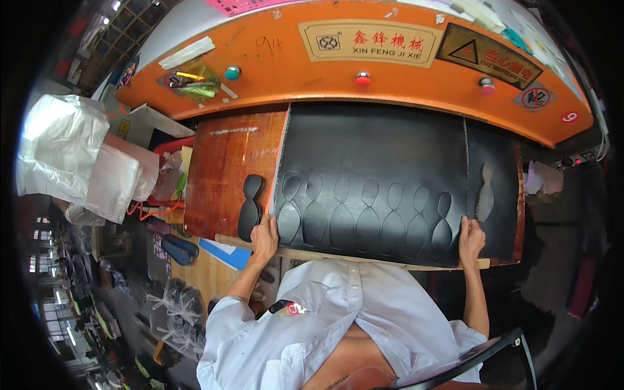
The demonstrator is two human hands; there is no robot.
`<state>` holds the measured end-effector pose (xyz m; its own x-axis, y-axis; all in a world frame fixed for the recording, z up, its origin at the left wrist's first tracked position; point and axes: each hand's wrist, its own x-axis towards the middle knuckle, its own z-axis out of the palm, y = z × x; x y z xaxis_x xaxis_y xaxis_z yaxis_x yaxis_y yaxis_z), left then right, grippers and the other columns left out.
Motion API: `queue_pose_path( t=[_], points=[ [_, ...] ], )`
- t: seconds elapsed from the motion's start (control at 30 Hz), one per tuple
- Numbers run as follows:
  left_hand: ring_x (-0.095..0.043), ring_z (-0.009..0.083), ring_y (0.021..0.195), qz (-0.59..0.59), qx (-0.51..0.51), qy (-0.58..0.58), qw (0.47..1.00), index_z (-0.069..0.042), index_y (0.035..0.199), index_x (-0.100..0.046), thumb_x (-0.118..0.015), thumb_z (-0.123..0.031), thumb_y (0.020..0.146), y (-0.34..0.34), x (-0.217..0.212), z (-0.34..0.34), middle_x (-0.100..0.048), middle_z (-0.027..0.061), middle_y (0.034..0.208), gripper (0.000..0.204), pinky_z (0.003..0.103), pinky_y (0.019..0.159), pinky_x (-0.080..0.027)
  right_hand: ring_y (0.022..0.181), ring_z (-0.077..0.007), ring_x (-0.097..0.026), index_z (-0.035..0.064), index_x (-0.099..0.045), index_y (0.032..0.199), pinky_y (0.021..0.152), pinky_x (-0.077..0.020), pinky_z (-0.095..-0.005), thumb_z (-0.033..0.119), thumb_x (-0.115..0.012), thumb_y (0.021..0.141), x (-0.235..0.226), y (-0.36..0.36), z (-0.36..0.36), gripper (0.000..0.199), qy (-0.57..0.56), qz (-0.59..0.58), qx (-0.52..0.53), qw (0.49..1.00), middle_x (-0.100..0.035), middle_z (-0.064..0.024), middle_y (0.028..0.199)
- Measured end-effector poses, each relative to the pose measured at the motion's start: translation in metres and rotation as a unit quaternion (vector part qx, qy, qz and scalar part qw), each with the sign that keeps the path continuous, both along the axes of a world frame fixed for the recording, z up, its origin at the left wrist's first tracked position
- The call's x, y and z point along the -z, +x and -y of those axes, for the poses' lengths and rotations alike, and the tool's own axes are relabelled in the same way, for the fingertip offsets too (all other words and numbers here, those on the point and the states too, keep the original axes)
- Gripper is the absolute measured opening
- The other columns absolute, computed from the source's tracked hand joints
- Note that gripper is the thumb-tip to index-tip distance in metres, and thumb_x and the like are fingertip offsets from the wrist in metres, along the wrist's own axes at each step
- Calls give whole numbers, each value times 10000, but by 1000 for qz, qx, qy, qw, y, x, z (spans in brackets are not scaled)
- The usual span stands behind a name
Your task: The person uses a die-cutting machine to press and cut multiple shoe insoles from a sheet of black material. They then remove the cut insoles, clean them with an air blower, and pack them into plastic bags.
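Note:
A wide black sheet (377, 143), likely rubber or foam, lies on the machine's bed in front of me. Along its near side runs a row of several sole-shaped outlines (341, 218) pressed or cut into it. My left hand (264, 238) is closed on the sheet's near left edge, and my right hand (472, 240) grips its near right edge. Just left of my left hand, dark sole-shaped pieces (251, 208) rest on the reddish-brown board. Beyond my right hand a grey-black sole-shaped piece (485, 193) lies on another dark surface. The fingertips under the sheet are hidden.
An orange machine beam (273, 62) with push buttons (363, 79) spans the far side. The reddish-brown board (221, 169) shows at left. Clear plastic bags (71, 153) hang beyond it, near a red basket (170, 172). Dark slippers (179, 249) lie lower left.

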<state>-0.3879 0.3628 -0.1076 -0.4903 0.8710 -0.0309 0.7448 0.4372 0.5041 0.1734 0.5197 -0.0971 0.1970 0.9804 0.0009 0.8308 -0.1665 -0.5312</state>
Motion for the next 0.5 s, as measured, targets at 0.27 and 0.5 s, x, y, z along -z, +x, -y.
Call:
queue_pose_path(
  t=[0.27,0.5],
  points=[
    [-560,430,662,82,-61,53,993,25,924,-608,-469,-313,1116,9,28,14,-552,265,731,412,483,646,-443,1342,-438,-500,-34,-543,1434,1147,-407,-478,267,-819,857,48,74,-70,707,102,151,-22,983,-536,-242,1469],
    [-611,420,648,67,-64,71,993,-5,886,-614,-501,-291,1104,11,34,14,-585,229,694,377,481,631,-448,807,-225,-685,-58,-557,1413,693,-563,-342,218,-824,878,37,68,-109,658,-15,-165,123,978,-647,-198,1249]
  ],
)
